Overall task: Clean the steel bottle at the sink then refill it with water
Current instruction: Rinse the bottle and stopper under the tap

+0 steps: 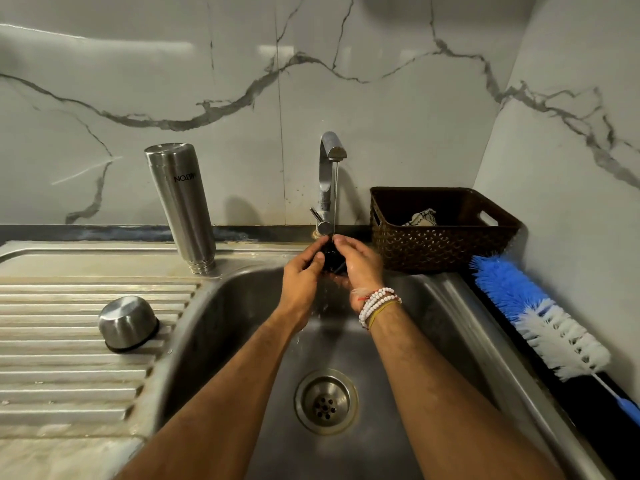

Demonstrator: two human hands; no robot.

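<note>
On the ribbed drainboard (52,375) at the far left a steel cap (128,323) lies rim down. Behind it, near the basin's corner, the steel bottle (183,209) stands upside down on its open neck, its lettering inverted, and no hand touches it. Over the sink (214,306) the left hand (300,273) and the right hand (358,268) meet under the tap (329,161). Its thin stream falls onto a small black piece (330,259) gripped between the curled fingers of both hands. It looks like the bottle's inner stopper, though too much of it is hidden to be sure. Below, the drain (325,401) sits open. Right of the tap is a brown woven basket (443,251) with a cloth in it, and beyond that a blue-and-white bottle brush (540,317) lies on the dark counter. With the bottle set to drain and the cap laid aside, both seem washed already, so rinsing this piece is probably the last of the cleaning. What remains is to turn the bottle upright, fill it at the tap and close it.
</note>
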